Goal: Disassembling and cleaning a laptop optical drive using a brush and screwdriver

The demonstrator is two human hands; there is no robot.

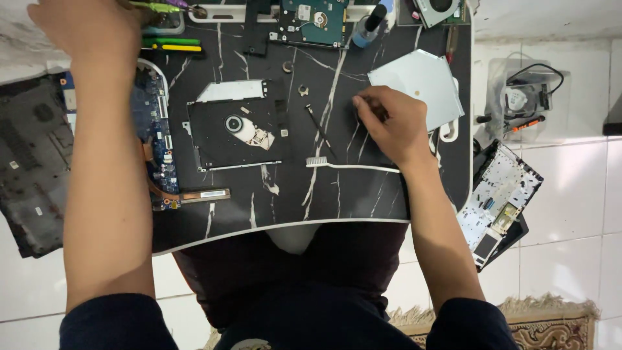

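The right hand [387, 123] rests on the black, white-veined bench [337, 194], its fingers [366, 107] curled together near the upper end of a thin dark screwdriver [321, 133]; whether they actually pinch it cannot be told. The screwdriver lies flat, its long axis running diagonally from upper left to lower right, the lower end stopping just above a white toothbrush [350, 165]. The toothbrush lies nearly level, bristle head to the left, handle passing under the right wrist.

The left hand [87, 29] reaches to the far left corner of the bench, fingers bent over a green and purple tool [162, 6]; the grasp itself is hidden.

Left of the screwdriver sits an opened optical drive [236, 126], its round spindle showing. Its grey metal cover [418, 84] lies just beyond the right hand. A blue circuit board [152, 123] lies along the left edge, and a bare hard drive [311, 23] at the far edge.

The bench stands over a white tiled floor [570, 214], where a dark laptop base [32, 162] lies on the left, a keyboard part [499, 201] on the right, and a fringed rug [551, 324] nearby.
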